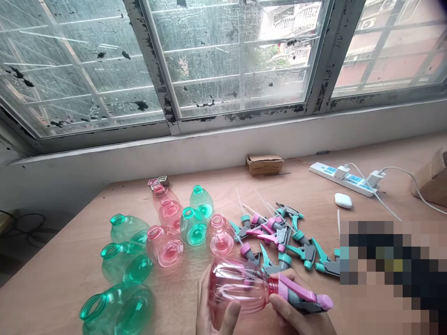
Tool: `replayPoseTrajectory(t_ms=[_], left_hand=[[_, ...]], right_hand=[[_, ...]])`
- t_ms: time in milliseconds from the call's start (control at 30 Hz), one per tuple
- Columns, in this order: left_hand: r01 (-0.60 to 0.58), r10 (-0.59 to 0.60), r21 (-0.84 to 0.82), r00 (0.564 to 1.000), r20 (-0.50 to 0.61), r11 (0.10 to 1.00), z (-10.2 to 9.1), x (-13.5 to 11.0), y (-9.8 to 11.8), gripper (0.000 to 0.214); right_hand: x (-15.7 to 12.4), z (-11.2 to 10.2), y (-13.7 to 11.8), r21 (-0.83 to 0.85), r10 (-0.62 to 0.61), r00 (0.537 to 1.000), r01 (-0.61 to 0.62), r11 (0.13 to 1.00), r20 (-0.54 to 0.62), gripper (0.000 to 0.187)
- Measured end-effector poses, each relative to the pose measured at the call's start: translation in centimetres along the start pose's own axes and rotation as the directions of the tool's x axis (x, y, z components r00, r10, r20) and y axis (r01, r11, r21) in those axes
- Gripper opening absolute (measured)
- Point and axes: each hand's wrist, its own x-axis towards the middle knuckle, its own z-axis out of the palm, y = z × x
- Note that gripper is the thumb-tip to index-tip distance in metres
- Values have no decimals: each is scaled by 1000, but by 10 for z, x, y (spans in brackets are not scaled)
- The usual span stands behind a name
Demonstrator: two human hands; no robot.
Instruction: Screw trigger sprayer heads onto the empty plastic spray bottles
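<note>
My left hand (217,312) wraps around the body of a clear pink plastic bottle (237,288) held sideways near the bottom of the view. My right hand (300,316) grips the pink and grey trigger spray head (302,294) sitting on that bottle's neck. Beyond it on the wooden table (63,274) lie several empty green bottles (127,260) and pink bottles (165,244). A pile of loose teal and pink spray heads (279,232) lies just right of them.
A white power strip (344,179) with plugged chargers and cables runs along the back right. A small white case (343,200) lies near it, a cardboard box (264,164) by the window sill. A pixelated area covers the lower right.
</note>
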Motion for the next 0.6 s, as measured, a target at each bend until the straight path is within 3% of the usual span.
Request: replayPoseTrajectory(t_ms=[200,433,600], left_hand=[[-42,42,-2,994,103,999,-3,-5,-5,85],[-15,25,-77,991,134,997,0,-8,3,94],[58,-54,-73,997,53,996,-1,-3,7,83]], right_hand=[[1,-2,12,185,145,989,-138,973,-24,59],[1,-2,4,-2,-27,999,27,1000,28,40],[-1,0,-3,-75,-72,996,77,994,58,34]])
